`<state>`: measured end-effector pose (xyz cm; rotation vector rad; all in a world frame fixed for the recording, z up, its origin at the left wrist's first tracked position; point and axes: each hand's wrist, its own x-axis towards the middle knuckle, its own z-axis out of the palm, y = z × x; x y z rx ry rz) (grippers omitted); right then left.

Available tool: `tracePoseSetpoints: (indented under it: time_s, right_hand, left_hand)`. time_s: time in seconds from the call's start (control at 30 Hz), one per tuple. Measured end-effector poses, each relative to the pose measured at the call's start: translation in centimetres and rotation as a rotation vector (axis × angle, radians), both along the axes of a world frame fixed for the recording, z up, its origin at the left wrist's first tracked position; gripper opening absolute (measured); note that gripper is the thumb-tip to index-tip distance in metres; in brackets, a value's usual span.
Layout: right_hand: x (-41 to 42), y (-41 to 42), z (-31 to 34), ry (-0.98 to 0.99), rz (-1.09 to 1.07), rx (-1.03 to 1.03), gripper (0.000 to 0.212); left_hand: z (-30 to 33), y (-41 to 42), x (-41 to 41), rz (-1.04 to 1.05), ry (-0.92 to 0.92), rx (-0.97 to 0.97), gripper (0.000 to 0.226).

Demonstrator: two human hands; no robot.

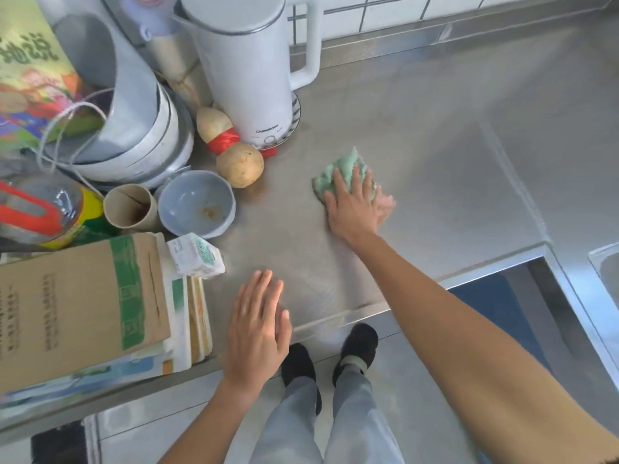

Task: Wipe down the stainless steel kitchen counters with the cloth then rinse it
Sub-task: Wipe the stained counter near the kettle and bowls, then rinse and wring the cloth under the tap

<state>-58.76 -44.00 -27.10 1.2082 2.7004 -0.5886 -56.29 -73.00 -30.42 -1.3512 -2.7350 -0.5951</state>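
Your right hand is flat on the green cloth, mid-frame, fingers spread and straight, pressing it to the steel counter. The cloth is bunched, mostly showing above and left of your fingers. It's blurred at the right edge, so I can't tell its full outline.

Your left hand is open, fingers straight and together, palm down at the counter's front edge, lower centre. It holds nothing. Can't tell if it's touching the steel or just above it.

Clutter fills the left of the frame:
- White kettle top centre, standing on a patterned plate.
- Gourd with a red band just left of the kettle base, lying tilted, near the cloth but apart from it.
- Grey bowl below the gourd, brownish residue inside.
- Cardboard tube touching the bowl's left side.
- Small carton below the bowl.
- Cardboard box lower left, on a stack of flat packs.
- Stacked pots upper left, string looped over them.
- Bottle with red handle at far left.

Sink corner shows at the right edge. White tile wall along the top. Your shoes are visible below the counter edge, bottom centre.
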Motion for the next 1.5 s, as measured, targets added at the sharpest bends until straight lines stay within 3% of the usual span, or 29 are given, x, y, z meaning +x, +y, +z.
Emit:
tracePoseSetpoints:
  time_s: [0.13, 0.33, 0.47, 0.6, 0.67, 0.9, 1.03, 1.13, 1.3, 1.5]
  right_hand:
    - [-1.5, -6.4, -0.2, 0.05, 0.231, -0.01, 0.057]
    - [14.6, -4.7, -0.3, 0.033, 0.681, -0.002, 0.063]
    - [19.4, 0.1, 0.3, -0.033, 0.411, 0.021, 0.069]
    - [14.8, -2.5, -0.4, 0.038, -0.043, 0.022, 0.062]
    - [11.7, -5.5, -0.4, 0.089, -0.141, -0.002, 0.059]
    - [14.3, -12.3, 0.3, 0.145, 0.347, -0.047, 0.068]
    - [16.5, -12.7, 2.3, 0.027, 0.436, 0.154, 0.058]
    - [18.5, -13.3, 4.0, 0.06, 0.266, 0.045, 0.061]
    - [29.1, -16.0, 6.1, 0.236, -0.107, -0.19, 0.052]
    - [46.1, -23.9, 9.3, 0.311, -0.553, -0.281, 0.042]
  left_hand:
    - [0.1, 0.2, 0.1, 0.002, -0.014, 0.012, 0.049]
    - [0.2, 0.1, 0.0, 0.015, -0.041, 0.014, 0.049]
    - [-0.1, 0.1, 0.0, 0.013, -0.031, 0.01, 0.049]
    - [-0.1, 0.1, 0.1, 0.007, -0.024, 0.002, 0.048]
    - [-0.1, 0.1, 0.1, 0.008, -0.019, 0.001, 0.048]
    - [0.4, -0.1, -0.2, -0.019, -0.084, -0.036, 0.049]
    - [2.1, 0.3, -0.2, -0.004, -0.25, -0.02, 0.044]
    - [3.9, 0.3, 0.8, -0.027, -0.37, 0.008, 0.042]
    - [7.1, -2.5, 5.7, -0.263, -0.604, -0.006, 0.027]
    - [9.8, -7.5, 13.7, -0.568, -0.588, -0.285, 0.026]
